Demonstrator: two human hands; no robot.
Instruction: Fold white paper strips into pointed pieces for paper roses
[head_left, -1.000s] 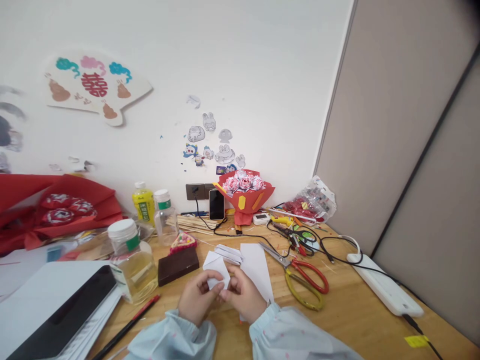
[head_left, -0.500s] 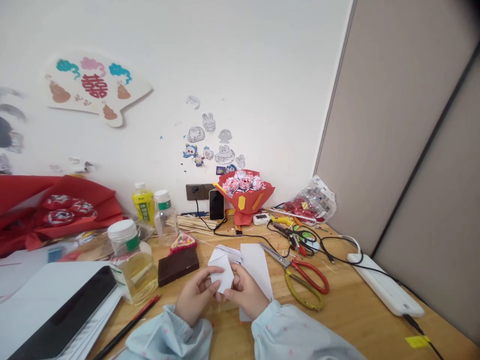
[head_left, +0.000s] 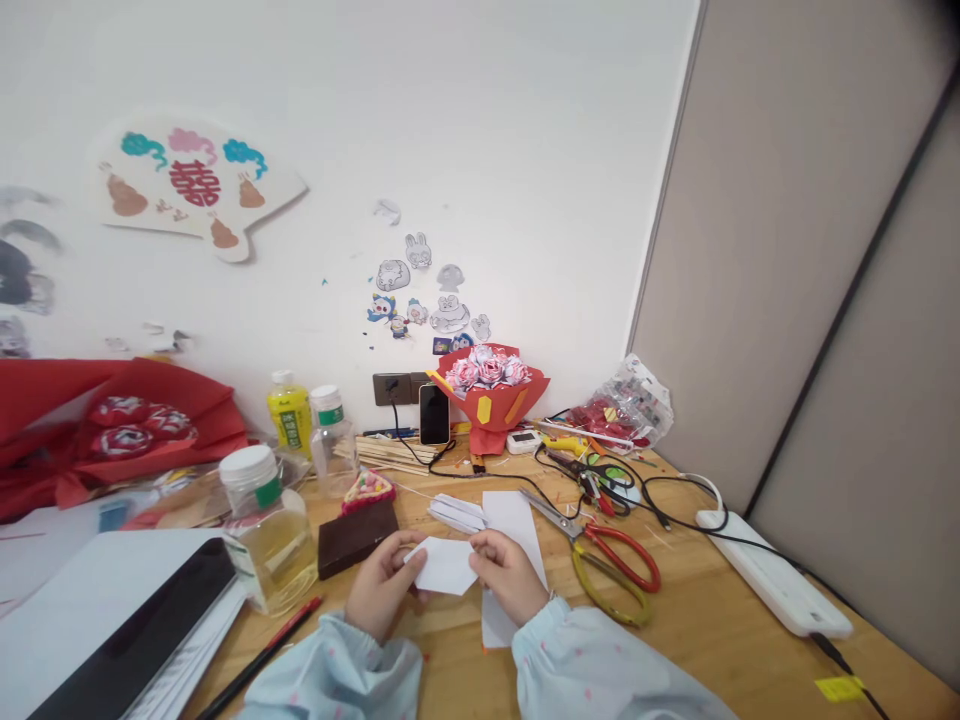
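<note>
A small folded piece of white paper (head_left: 446,567) is stretched between my two hands, low over the wooden table. My left hand (head_left: 384,585) pinches its left end between thumb and fingers. At the right end, my right hand (head_left: 510,575) grips it the same way. Just beyond lie several folded white paper strips (head_left: 457,512). A flat white sheet (head_left: 517,530) lies partly beneath my right hand. To the left of my left hand sits a dark brown block (head_left: 358,540).
Scissors (head_left: 616,568) with red and yellow handles lie right of my hands. A bottle of yellowish liquid (head_left: 270,550), a red-and-black pen (head_left: 262,655) and a black tablet (head_left: 142,640) are at left. Behind stand a paper-flower bouquet (head_left: 491,395) and a phone (head_left: 434,414). A power strip (head_left: 776,575) lies right.
The folded paper has turned from upright to lying crosswise. My hands have moved apart to its two ends. The view has tilted slightly upward.
</note>
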